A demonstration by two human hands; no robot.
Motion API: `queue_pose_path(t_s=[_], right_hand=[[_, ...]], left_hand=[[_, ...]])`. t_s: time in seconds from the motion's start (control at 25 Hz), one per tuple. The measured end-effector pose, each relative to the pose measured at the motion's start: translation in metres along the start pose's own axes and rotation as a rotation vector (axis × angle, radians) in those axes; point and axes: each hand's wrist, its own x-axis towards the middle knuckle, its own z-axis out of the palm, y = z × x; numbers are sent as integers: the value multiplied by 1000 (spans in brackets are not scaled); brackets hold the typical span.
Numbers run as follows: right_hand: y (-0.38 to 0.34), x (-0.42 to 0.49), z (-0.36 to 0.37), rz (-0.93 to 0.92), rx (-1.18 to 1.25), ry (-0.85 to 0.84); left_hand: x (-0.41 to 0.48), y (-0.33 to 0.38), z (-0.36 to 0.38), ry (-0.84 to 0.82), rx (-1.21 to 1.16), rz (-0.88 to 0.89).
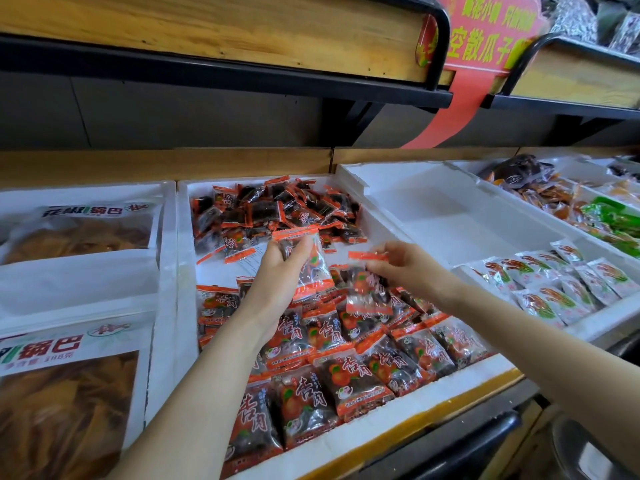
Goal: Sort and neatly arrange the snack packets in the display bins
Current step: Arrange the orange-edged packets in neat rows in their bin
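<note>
- Orange-sealed clear snack packet (313,268) is sitting clasped in the left grip (277,268).
- Right grip (405,268) is pinching a second packet (367,292) alongside.
- Similar packets (353,375) are lying in rows beneath.

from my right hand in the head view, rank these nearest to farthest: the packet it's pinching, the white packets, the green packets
1. the pinched packet, held by the right hand itself.
2. the white packets, lying to the right of the hand.
3. the green packets, farther right and farther back.
</note>
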Motion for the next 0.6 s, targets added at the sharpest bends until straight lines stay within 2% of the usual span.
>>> queue_pose_path(t_s=[0.12,0.36,0.52,0.6], right_hand=[[16,2,12,7,-257,-82],[24,7,26,-93,-356,-73],[28,2,24,-161,-481,-20],[20,-2,24,-168,-436,76]], left_hand=[[1,0,-1,12,4,17],[1,-3,-1,-9,26,18],[-3,-1,2,-47,36,29],[-8,2,5,-61,58,19]])
